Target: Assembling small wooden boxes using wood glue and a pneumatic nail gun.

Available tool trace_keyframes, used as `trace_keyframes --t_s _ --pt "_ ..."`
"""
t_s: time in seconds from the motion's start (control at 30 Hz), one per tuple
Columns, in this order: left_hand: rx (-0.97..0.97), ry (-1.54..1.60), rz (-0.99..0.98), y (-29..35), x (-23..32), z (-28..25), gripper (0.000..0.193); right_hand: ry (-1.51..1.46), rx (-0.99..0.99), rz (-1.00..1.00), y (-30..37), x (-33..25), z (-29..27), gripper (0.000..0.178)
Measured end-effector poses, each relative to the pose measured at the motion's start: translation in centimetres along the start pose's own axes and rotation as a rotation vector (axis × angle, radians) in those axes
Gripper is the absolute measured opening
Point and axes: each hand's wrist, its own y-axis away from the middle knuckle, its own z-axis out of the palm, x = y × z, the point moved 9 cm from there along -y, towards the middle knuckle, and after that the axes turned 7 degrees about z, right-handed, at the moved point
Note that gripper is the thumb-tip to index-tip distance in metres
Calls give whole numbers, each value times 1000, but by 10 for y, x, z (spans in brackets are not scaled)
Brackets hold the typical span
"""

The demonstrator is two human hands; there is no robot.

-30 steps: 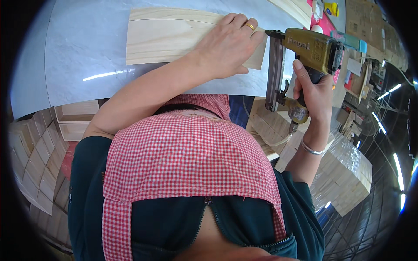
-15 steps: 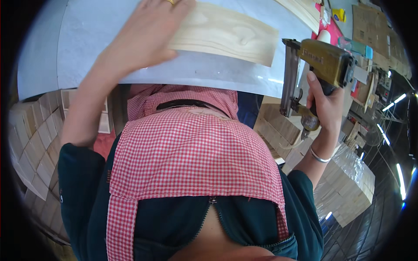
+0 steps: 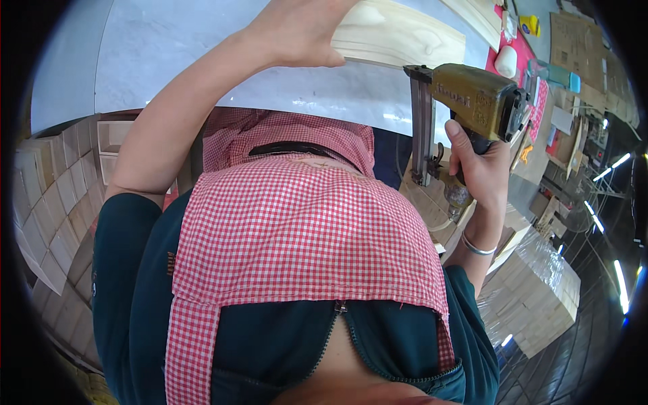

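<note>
Right hand [image 3: 480, 165] gripping a pneumatic nail gun [image 3: 472, 96] has brought it from beyond a wooden board [image 3: 405, 34] to its near edge, seemingly within working reach; left hand [image 3: 297, 34], fingertips cropped, grip unclear.

The table [image 3: 169, 61] presents a smooth, pale grey, faintly marbled top, which extends to the left of a grained wooden board [image 3: 412, 37] lying on it. To the board's right lie further light wood pieces [image 3: 476, 17]. Beyond these, farther right of the board, a red surface [image 3: 518, 44] carries a white roll [image 3: 505, 61]; its connection to the table cannot be determined.
</note>
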Motion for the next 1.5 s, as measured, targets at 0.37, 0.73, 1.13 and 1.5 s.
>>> trace_keyframes --t_s 0.37,0.73,1.13,1.5 --pt "-51 78 -74 3 3 -2 81 61 5 28 -2 -5 4 22" --pt "-133 294 -193 43 -42 -4 91 -41 44 -34 21 -30 28 27" --pt "65 406 -16 50 -41 -7 91 -10 -69 -33 33 -56 93 29" --pt "211 421 171 48 -36 -15 92 -44 -33 44 35 -55 103 31"
